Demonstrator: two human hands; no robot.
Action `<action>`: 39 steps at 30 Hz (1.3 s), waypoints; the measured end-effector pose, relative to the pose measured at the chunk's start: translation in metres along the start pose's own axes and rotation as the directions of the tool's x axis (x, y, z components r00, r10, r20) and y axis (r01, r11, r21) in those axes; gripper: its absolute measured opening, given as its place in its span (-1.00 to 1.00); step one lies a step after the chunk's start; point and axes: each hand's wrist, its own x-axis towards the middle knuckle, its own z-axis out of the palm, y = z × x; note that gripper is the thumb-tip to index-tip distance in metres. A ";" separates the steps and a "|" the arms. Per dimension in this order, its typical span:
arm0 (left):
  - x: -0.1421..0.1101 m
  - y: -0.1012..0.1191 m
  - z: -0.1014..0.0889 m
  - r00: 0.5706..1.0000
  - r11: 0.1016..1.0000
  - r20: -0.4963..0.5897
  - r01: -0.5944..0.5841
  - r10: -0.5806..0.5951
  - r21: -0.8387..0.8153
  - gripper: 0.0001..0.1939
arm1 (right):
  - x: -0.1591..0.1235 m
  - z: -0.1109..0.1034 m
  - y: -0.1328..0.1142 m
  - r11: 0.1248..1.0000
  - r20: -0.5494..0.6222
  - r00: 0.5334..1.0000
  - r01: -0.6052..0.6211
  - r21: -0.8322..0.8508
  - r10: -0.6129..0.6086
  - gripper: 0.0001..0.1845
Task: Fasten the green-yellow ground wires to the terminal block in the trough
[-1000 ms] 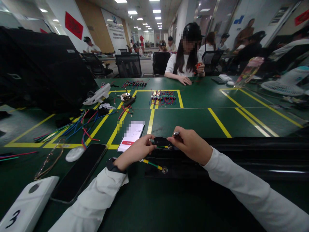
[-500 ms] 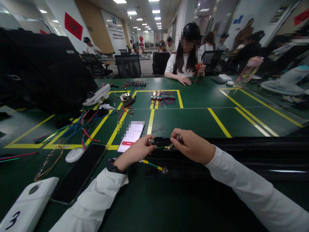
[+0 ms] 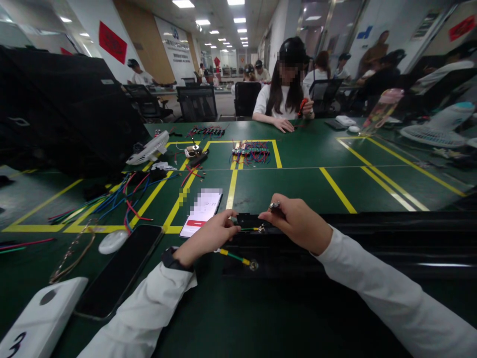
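My left hand (image 3: 218,229) is closed, its thumb and fingertips pinching the near end of a green-and-yellow wire (image 3: 248,229). The wire's other end meets shiny metal hardware (image 3: 261,228) on a long black rail (image 3: 357,222). Just above and right of that spot, my right hand (image 3: 294,219) is curled round a small shiny metal piece (image 3: 275,205); most of it is hidden by the fingers. A second green-and-yellow wire (image 3: 234,256) lies below, ending at a round metal fastener (image 3: 254,265) on the lower black part.
A lit phone (image 3: 201,211) lies beyond my left forearm, a dark phone (image 3: 119,271) to its left. Further left are a white power bank (image 3: 42,318), a white round object (image 3: 113,241) and loose coloured wires (image 3: 128,191). Across the table (image 3: 290,184) sits a person (image 3: 285,97).
My right hand has lifted slightly off the metal hardware, and the metal piece in it has tilted towards level. My left hand stays at the wire.
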 end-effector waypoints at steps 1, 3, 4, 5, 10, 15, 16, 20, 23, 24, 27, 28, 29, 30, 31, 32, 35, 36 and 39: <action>0.000 0.001 0.000 1.000 1.000 -0.002 0.002 -0.002 0.002 -0.55 | 0.000 0.002 -0.001 1.000 -0.006 1.000 -0.004 -0.009 0.003 -0.70; 0.000 0.002 0.000 1.000 1.000 -0.003 0.004 -0.004 0.006 -0.56 | 0.000 0.006 -0.002 1.000 -0.021 1.000 -0.015 -0.020 0.015 -0.69; 0.000 0.003 0.000 1.000 1.000 -0.005 0.003 -0.003 0.010 -0.55 | 0.000 0.007 -0.002 1.000 -0.029 0.999 -0.021 -0.023 0.020 -0.69; 0.000 0.003 0.000 1.000 1.000 -0.008 0.003 -0.003 0.016 -0.55 | 0.000 0.008 -0.002 0.999 -0.036 0.999 -0.026 -0.024 0.025 -0.68; 0.001 0.002 0.000 1.000 1.000 -0.011 -0.002 0.002 0.022 -0.55 | -0.001 0.011 -0.003 0.999 -0.023 0.999 -0.036 -0.038 0.035 -0.70; 0.001 -0.001 0.000 1.000 1.000 0.000 -0.010 0.010 0.003 -0.59 | -0.001 0.012 -0.005 0.998 -0.009 1.000 -0.025 -0.065 0.025 -0.75; 0.001 -0.001 0.000 1.000 1.000 0.001 -0.013 0.013 0.001 -0.61 | -0.001 0.012 -0.005 0.998 -0.001 1.000 -0.023 -0.063 0.023 -0.77; 0.002 -0.003 0.001 1.000 1.000 -0.003 -0.022 0.022 -0.004 -0.65 | 0.000 0.012 -0.004 0.999 0.030 0.999 -0.025 -0.048 0.027 -0.84; 0.002 -0.004 0.001 1.000 1.000 -0.006 -0.022 0.022 -0.010 -0.63 | 0.000 0.012 -0.004 0.998 0.033 0.999 -0.021 -0.055 0.023 -0.87; 0.002 -0.004 0.001 1.000 1.000 -0.003 -0.021 0.021 -0.012 -0.63 | 0.000 0.011 -0.004 0.998 0.034 0.999 -0.017 -0.056 0.019 -0.88; 0.003 -0.005 0.001 1.000 1.000 0.004 -0.017 0.017 -0.016 -0.62 | -0.001 0.007 -0.007 0.999 0.028 1.000 -0.007 -0.047 0.008 -0.90; 0.003 -0.005 0.001 1.000 1.000 0.004 -0.015 0.015 -0.015 -0.61 | -0.001 0.005 -0.008 0.999 0.020 1.000 -0.007 -0.042 0.008 -0.90; 0.003 -0.005 0.001 1.000 1.000 0.001 -0.013 0.013 -0.014 -0.60 | -0.001 0.003 -0.009 0.999 0.012 1.000 -0.011 -0.037 0.011 -0.90; 0.003 -0.005 0.001 1.000 1.000 -0.002 -0.011 0.011 -0.013 -0.60 | -0.001 0.001 -0.009 0.999 0.004 1.000 -0.018 -0.034 0.018 -0.89; 0.002 -0.005 0.001 1.000 1.000 -0.004 -0.010 0.010 -0.012 -0.59 | -0.001 -0.001 -0.009 0.999 -0.002 1.000 -0.025 -0.031 0.025 -0.88; 0.002 -0.004 0.001 1.000 1.000 -0.004 -0.009 0.009 -0.012 -0.60 | -0.001 -0.003 -0.009 0.999 -0.006 0.999 -0.031 -0.028 0.031 -0.86; 0.001 -0.002 0.000 1.000 1.000 0.004 -0.011 0.011 -0.015 -0.60 | -0.001 -0.005 -0.008 0.999 0.001 0.999 -0.033 -0.022 0.033 -0.79; 0.001 -0.002 0.000 1.000 1.000 0.007 -0.012 0.012 -0.016 -0.60 | -0.001 -0.005 -0.007 0.999 0.007 0.999 -0.031 -0.021 0.031 -0.78; 0.000 -0.001 -0.001 1.000 1.000 0.006 -0.012 0.013 -0.013 -0.58 | -0.002 -0.001 -0.006 0.999 0.015 0.999 -0.031 -0.026 0.031 -0.75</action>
